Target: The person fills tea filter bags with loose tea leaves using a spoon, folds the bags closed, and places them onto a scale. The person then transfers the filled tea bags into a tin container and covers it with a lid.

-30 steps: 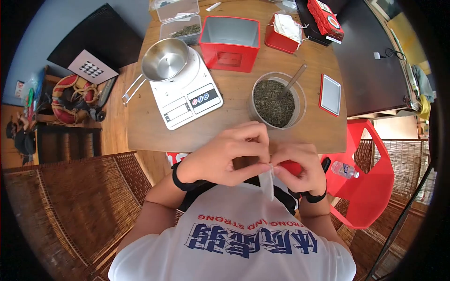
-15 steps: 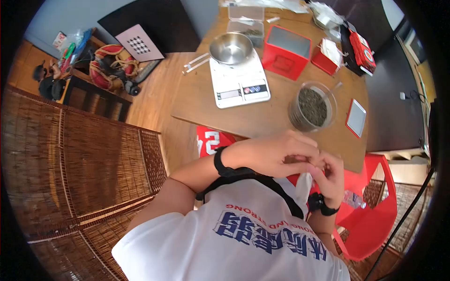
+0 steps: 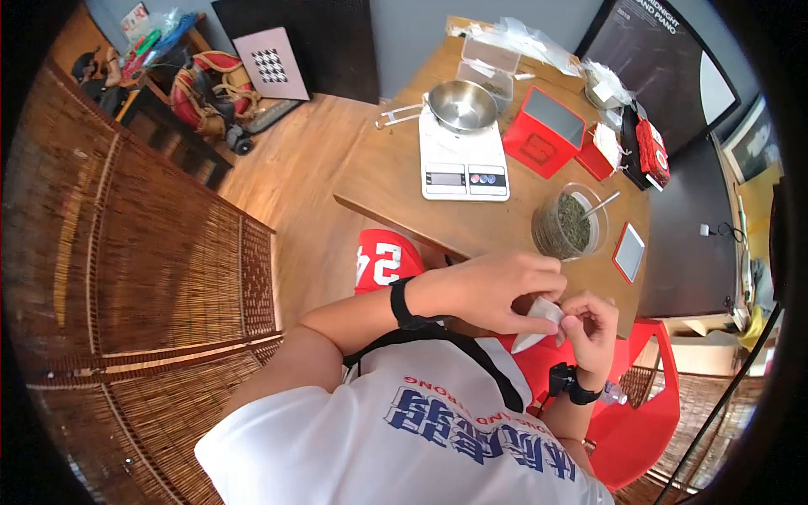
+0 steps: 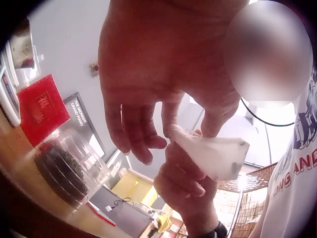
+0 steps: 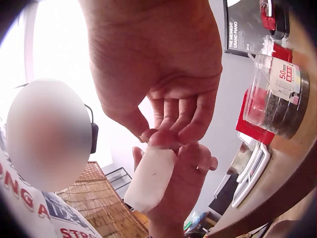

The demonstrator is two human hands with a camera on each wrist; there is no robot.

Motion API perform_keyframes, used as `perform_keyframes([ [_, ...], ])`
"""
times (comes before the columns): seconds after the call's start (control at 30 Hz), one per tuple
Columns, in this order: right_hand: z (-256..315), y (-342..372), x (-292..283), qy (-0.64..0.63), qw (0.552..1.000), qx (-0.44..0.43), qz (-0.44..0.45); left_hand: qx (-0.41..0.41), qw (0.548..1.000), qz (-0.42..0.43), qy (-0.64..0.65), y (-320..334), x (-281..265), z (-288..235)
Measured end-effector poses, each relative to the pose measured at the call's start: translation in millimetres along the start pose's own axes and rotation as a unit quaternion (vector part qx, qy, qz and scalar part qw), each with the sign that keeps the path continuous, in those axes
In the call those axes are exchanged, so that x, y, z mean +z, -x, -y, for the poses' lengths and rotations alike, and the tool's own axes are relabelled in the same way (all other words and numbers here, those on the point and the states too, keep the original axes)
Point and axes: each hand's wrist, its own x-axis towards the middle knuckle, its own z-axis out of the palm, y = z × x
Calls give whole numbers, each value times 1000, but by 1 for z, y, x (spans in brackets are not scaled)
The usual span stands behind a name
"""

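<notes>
Pinches a small white pouch (image 3: 526, 340) between thumb and fingers of left hand (image 3: 507, 290) and of right hand (image 3: 594, 337). Slants lengthwise in the head view, with free end toward 7 o'clock; lies about 7 o'clock from the clear tub (image 3: 549, 236). Hides gripped end behind fingertips

"THE MIDNIGHT GRAND PIANO" on poster (image 3: 655, 71), "50" on jar label (image 5: 286, 78), "STRONG" on shirt (image 3: 429, 370), "2", "4" on shorts (image 3: 387, 263)
</notes>
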Motion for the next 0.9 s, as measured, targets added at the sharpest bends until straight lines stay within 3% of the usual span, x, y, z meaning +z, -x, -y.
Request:
perform_keyframes([
  [0.2,0,-9,19,48,998,34,-14,-24,998,-28,49,12,2,16],
  [0.27,-6,-15,13,100,995,-18,11,-32,999,-42,1,9,0,21],
  [0.33,-1,-22,12,128,992,-7,0,-20,999,-35,2,2,0,31],
  [0.43,-5,-33,11,256,964,-57,-44,33,999,-43,1,-7,1,45],
  [0.47,-9,-33,11,246,967,-56,-27,18,998,-54,-1,-8,1,48],
  [0.57,-16,-36,5,252,963,-53,-76,3,997,20,80,-13,-5,54],
  [0.67,-18,-38,-1,209,975,-36,-65,3,988,-29,154,-15,0,57],
  [0.7,-21,-41,-1,218,973,-51,-61,-42,991,4,124,-15,-5,55],
  [0.9,-28,-57,-9,182,975,-98,-85,-9,995,40,96,-19,-19,64],
])
